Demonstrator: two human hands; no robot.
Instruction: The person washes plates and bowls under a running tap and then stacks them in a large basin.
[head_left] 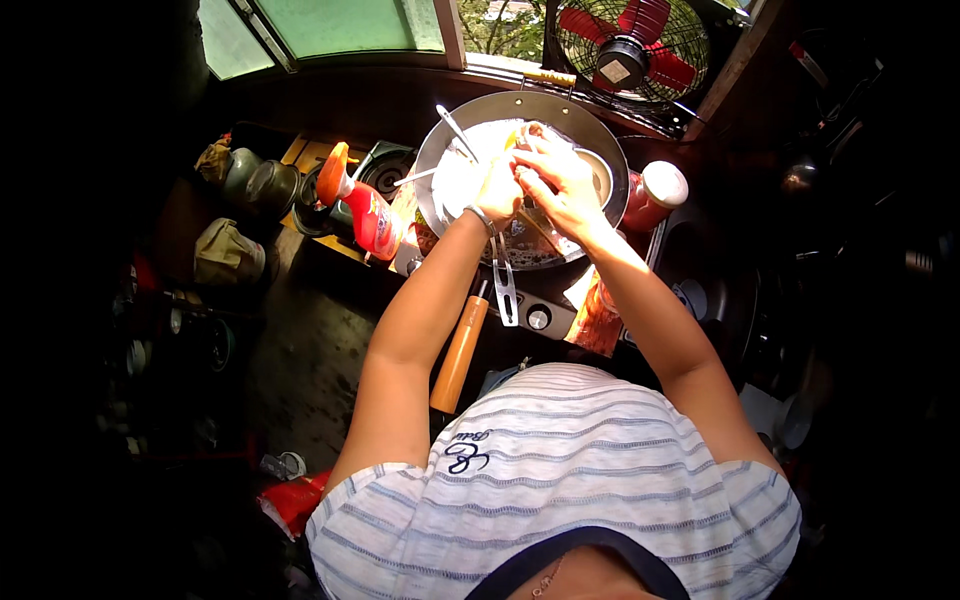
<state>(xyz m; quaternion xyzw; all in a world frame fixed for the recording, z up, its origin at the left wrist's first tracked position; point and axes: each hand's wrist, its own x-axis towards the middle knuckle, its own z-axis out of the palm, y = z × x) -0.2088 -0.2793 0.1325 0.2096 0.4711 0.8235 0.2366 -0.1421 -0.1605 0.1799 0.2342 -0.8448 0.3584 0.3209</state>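
Both my hands meet over a large metal wok (pixel 600 130) on the stove. My left hand (pixel 497 190) and my right hand (pixel 562 180) are closed together on a small pale thing (pixel 518 135) with a yellowish tip; its kind is unclear. White food (pixel 465 175) lies in the wok under them. A metal spoon (pixel 455 128) leans in the wok at the far left. A small pale bowl (pixel 600 172) sits just right of my right hand. A bracelet circles my left wrist.
The wok's orange wooden handle (pixel 459 355) points toward me, with a metal utensil handle (pixel 505 290) beside it. A red sauce bottle (pixel 365 210) stands left, a red jar with white lid (pixel 652 195) right. A red fan (pixel 635 45) sits on the sill. Dark pots (pixel 260 185) are far left.
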